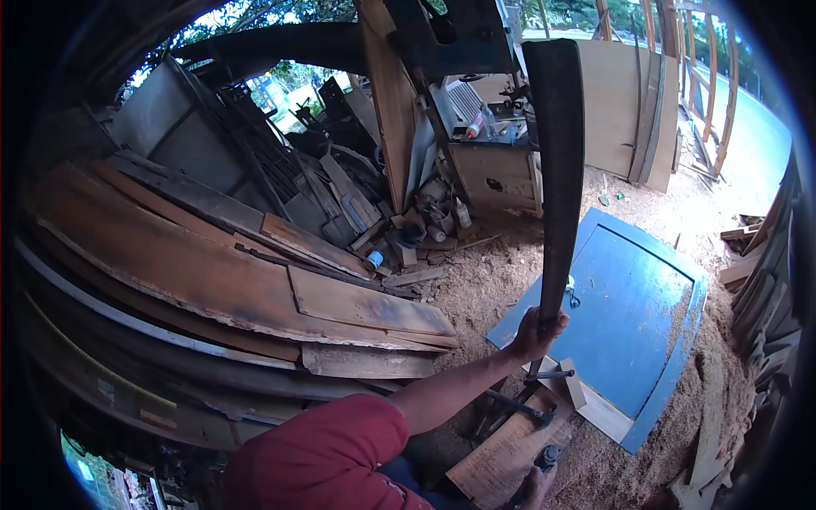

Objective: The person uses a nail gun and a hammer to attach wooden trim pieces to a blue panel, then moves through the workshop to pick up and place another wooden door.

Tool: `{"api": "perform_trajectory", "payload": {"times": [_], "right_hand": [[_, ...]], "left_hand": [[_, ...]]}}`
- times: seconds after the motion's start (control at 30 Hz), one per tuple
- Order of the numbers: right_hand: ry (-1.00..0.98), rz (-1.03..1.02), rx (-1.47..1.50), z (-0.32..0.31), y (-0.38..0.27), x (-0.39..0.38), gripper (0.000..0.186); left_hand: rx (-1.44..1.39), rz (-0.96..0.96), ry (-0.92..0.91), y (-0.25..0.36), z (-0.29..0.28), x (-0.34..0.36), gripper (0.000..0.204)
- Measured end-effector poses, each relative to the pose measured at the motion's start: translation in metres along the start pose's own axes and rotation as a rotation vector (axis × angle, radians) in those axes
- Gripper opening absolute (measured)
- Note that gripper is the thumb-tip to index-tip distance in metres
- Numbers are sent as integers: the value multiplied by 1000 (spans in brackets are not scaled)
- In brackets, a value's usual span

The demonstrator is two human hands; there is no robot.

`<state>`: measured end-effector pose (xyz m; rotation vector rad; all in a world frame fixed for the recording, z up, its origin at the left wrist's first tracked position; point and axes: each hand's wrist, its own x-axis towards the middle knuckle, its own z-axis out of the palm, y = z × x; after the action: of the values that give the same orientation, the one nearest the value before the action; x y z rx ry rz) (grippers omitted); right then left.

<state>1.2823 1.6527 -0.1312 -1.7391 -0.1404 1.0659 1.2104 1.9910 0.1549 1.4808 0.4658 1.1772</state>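
Observation:
My left arm, in a red sleeve, reaches forward. My left hand is closed around the lower part of a long dark wooden plank, which stands almost upright. Low in the view, my right hand is closed on a dark, round-ended tool; its exact kind is unclear. Between the hands lies a worn wooden board, with a dark metal bar clamp over it. A small pale wood block sits against the near corner of a blue panel door.
Long planks are stacked along the left. Sawdust covers the floor around the door. A wooden cabinet with bottles on top stands behind, and leaning boards line the right side. A white-blue can lies near the scrap wood.

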Motion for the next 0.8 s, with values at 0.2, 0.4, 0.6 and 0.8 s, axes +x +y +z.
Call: {"api": "perform_trajectory", "payload": {"times": [0.2,0.4,0.6,0.8], "right_hand": [[-334,282,70,16,-44,-117,42],[-383,89,-36,30,-11,-127,66],[77,31,-217,65,-48,-207,67],[222,-70,-72,143,-84,-268,54]], "left_hand": [[193,26,-14,12,-19,-4,34],[276,63,-72,47,-12,0,31],[173,-337,-26,-24,-21,-151,49],[-186,-1828,-713,-36,-89,-307,40]]}}
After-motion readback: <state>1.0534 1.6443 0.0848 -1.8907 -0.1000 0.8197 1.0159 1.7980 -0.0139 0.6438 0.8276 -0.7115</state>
